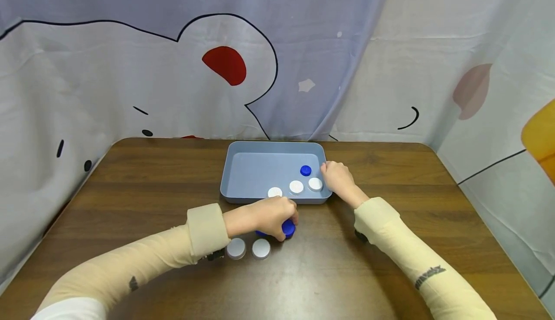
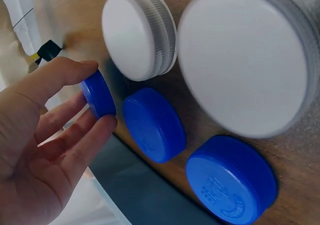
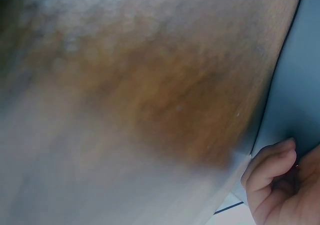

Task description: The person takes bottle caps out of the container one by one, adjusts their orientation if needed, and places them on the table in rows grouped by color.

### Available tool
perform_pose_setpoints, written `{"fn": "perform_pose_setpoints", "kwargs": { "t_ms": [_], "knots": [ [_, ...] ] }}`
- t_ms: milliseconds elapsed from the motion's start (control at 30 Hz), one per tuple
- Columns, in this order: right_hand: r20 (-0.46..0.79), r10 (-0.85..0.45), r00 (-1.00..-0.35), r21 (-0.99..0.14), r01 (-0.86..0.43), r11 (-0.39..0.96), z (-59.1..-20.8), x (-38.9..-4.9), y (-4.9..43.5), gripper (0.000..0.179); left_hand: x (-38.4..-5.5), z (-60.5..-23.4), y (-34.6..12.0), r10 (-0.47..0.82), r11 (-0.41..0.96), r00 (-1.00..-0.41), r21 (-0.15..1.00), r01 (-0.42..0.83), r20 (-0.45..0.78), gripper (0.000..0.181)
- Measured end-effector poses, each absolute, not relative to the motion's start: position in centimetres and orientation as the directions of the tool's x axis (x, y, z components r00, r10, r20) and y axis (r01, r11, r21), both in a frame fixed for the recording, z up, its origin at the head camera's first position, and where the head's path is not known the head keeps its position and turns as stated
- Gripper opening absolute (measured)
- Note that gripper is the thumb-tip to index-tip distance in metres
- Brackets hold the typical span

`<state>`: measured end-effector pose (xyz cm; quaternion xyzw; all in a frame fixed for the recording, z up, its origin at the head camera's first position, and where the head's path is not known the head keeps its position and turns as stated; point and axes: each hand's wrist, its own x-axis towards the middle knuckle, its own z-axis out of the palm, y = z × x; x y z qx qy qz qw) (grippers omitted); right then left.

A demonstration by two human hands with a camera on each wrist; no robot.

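My left hand [image 1: 270, 215] pinches a blue bottle cap [image 2: 100, 94] on edge between thumb and fingertips, just in front of the tray. Close by in the left wrist view are two more blue caps [image 2: 232, 180] and two white ridged caps [image 2: 245, 60]. From the head, the white caps [image 1: 236, 248] show below that hand, which partly hides the blue ones. My right hand [image 1: 339, 179] grips the right rim of the grey-blue tray [image 1: 256, 166], fingers curled over it. In the right wrist view, curled fingers [image 3: 272, 172] overlap the tray.
Inside the tray, white caps [image 1: 297, 187] line the near side, with one blue cap [image 1: 305, 170] behind them at the right. The tray stands near the back of the brown wooden table [image 1: 165, 180]. A printed curtain [image 1: 173, 79] hangs behind the table.
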<state>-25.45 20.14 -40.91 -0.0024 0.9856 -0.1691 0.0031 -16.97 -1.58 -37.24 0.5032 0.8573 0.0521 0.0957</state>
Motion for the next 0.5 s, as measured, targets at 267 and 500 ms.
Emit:
{"fn": "perform_pose_setpoints", "kwargs": {
  "t_ms": [267,500],
  "knots": [
    [0.006,-0.015,-1.000,-0.323,-0.017,0.946,-40.88,-25.50,20.13,0.039,-17.10,-37.64,-1.46,0.869,0.495,-0.485,0.166,0.853,-0.101,0.032],
    [-0.001,-0.017,-1.000,-0.320,-0.016,0.947,-41.00,-25.56,20.17,0.040,-16.99,-38.07,-1.54,0.868,0.496,-0.487,0.149,0.855,-0.094,0.032]
  ]
}}
